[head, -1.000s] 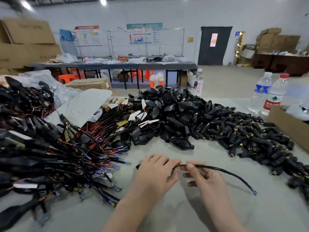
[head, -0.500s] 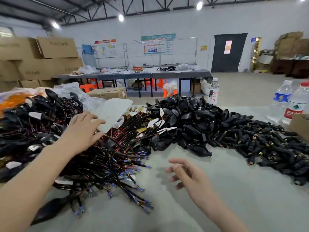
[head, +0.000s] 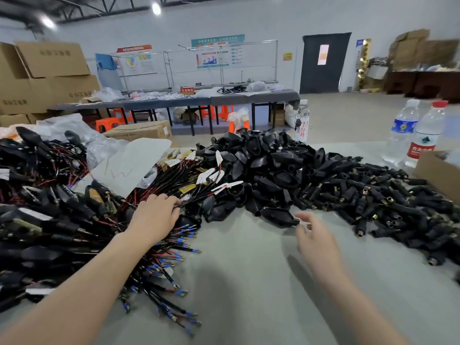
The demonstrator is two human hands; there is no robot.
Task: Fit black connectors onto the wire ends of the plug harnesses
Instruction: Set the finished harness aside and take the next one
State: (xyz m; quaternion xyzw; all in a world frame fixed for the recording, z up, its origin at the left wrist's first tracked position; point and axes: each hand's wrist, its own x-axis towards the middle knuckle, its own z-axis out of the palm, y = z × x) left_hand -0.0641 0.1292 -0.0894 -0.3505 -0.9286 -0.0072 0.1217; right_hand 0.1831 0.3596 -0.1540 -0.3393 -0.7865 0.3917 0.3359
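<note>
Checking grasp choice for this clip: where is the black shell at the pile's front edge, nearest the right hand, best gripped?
Probably by its narrow neck, pinched from the right by the right hand. The black shell lies flat with that neck pointing toward the hand over bare table, while its wide end sits against the pile of shells.

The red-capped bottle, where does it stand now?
In the head view the red-capped bottle stands far right on the table, beside the blue-labelled bottle and behind the cardboard box.

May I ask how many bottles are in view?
3: a blue-labelled bottle and a red-capped bottle far right; a red-lettered bottle behind the black pile. More may be hidden.
</note>
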